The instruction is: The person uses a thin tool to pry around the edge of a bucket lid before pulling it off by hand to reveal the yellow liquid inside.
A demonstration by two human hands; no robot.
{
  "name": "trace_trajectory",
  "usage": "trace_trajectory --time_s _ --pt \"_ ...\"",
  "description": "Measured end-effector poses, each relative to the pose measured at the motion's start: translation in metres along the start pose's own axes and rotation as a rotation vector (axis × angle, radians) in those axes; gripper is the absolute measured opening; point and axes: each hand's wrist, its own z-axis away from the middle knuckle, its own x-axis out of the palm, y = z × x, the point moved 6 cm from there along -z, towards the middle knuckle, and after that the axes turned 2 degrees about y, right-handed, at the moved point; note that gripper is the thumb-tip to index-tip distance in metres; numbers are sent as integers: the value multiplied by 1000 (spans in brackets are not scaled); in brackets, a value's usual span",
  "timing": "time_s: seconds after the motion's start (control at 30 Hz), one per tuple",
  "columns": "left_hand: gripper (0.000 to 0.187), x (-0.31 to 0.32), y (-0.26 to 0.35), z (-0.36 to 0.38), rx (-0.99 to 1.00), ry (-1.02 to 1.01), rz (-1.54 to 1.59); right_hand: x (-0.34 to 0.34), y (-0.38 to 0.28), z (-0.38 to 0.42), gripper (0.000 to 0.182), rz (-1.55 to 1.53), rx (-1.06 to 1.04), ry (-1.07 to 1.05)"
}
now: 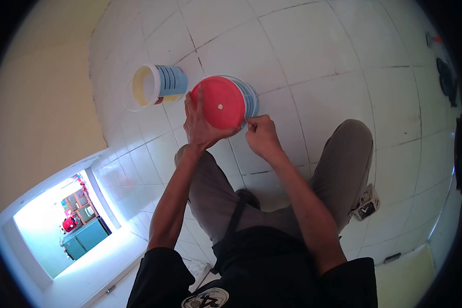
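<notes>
A bucket with a blue label and a red lid stands on the tiled floor in front of me. The lid has a small pale spot near its middle. My left hand lies on the lid's left and near edge, its fingers spread over the red surface. At the lid's right rim, my right hand is closed with the fingertips against the bucket's edge; anything between them is too small to make out.
To the left, an open bucket with a blue label and a clear handle stands on the tiles. My bent knees flank the work area. A doorway is at the lower left, and dark objects lie far right.
</notes>
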Motion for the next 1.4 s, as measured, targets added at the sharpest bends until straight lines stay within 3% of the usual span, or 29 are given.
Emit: trace_trajectory --time_s 0.13,0.2,0.27,0.33,0.43,0.53,0.63,0.73,0.83,0.93,1.03,1.13,1.23,1.33,1.4 --pt "149 1 -3 2 -12 4 -33 4 -35 20 44 431 -181 138" --pt "148 0 -5 1 -34 -12 -20 13 -37 14 49 540 -149 42" --pt "148 -1 -3 -2 -33 -1 14 17 -37 11 38 567 -127 17" --pt "148 -3 -5 0 -37 15 25 10 -35 14 14 527 -118 46" --pt "150 0 -7 3 -23 31 -2 -1 -4 -5 20 225 -365 -44" --pt "151 -1 -8 2 0 35 -15 -9 2 -1 29 -448 459 -235" --pt "151 0 -9 4 12 50 -14 0 28 -7 28 -856 548 -363" --pt "150 -1 -7 4 3 36 -4 12 45 -9 30 -994 635 -323" --pt "150 0 -9 3 -2 37 -6 5 4 2 27 -403 387 61" --pt "149 2 -12 3 -3 48 -4 8 -20 7 24 299 -217 321" --pt "148 2 -13 7 -29 56 8 14 -27 4 22 616 -87 35" --pt "147 -1 -12 8 -51 37 10 15 -29 -1 20 749 -144 -35" --pt "147 -1 -12 7 -56 41 22 13 -43 1 17 792 -361 -75" --pt "146 -6 -11 7 -80 43 46 4 -37 -7 16 740 -450 40" --pt "146 -7 -11 8 -86 45 51 -9 -26 -26 18 258 94 -225"
